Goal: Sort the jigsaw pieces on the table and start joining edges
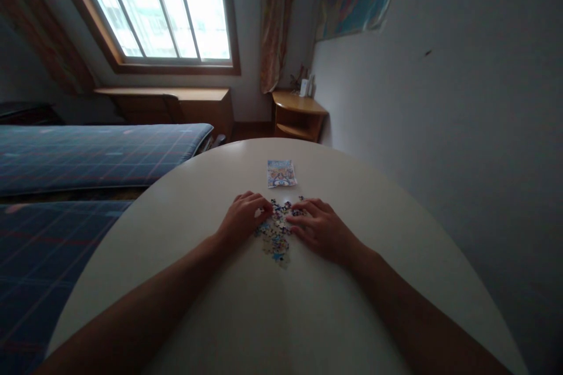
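Observation:
A small heap of loose jigsaw pieces (pixel 276 234) lies in the middle of a round white table (pixel 281 316). My left hand (pixel 243 217) rests on the left side of the heap, fingers curled with the tips on the pieces. On the heap's right side lies my right hand (pixel 320 227), its fingers stretched flat and touching the pieces. Neither hand is lifting anything that I can see. Just beyond the heap lies a small colourful picture card (pixel 281 173), flat on the table.
A white wall runs close along the table's right. Two beds with blue plaid covers (pixel 88 155) stand to the left. A wooden corner shelf (pixel 298 114) and a window (pixel 162 6) are at the back.

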### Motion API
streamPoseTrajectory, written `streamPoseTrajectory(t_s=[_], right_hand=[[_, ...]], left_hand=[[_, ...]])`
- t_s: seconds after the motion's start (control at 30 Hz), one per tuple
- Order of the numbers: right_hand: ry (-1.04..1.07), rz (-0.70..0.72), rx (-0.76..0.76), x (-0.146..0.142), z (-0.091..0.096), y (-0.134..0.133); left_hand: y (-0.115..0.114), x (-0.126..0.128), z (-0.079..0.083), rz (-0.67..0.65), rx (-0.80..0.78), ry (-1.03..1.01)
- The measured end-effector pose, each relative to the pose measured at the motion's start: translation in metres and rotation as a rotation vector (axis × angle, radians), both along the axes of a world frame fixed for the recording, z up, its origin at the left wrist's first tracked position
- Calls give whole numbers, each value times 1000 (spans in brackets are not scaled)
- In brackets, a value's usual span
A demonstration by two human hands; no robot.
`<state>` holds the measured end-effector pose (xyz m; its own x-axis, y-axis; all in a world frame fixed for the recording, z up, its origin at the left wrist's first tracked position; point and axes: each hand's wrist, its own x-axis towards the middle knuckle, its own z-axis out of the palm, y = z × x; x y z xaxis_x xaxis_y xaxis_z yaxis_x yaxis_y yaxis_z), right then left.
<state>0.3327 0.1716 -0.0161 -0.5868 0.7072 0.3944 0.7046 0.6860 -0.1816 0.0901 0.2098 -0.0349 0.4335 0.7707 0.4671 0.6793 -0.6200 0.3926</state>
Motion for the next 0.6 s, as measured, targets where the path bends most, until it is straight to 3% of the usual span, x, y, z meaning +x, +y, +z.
streamPoseTrajectory(t_s=[0.1,0.3,0.6], right_hand=[[6,-31,7,0,-1,1],[9,87,3,-9,-3,-5],[83,58,23,-13,-1,-6]], left_hand=[[-1,0,1,-21,-5,20],[-4,2,2,-55,-12,55],[-11,5,7,-117,26,56]])
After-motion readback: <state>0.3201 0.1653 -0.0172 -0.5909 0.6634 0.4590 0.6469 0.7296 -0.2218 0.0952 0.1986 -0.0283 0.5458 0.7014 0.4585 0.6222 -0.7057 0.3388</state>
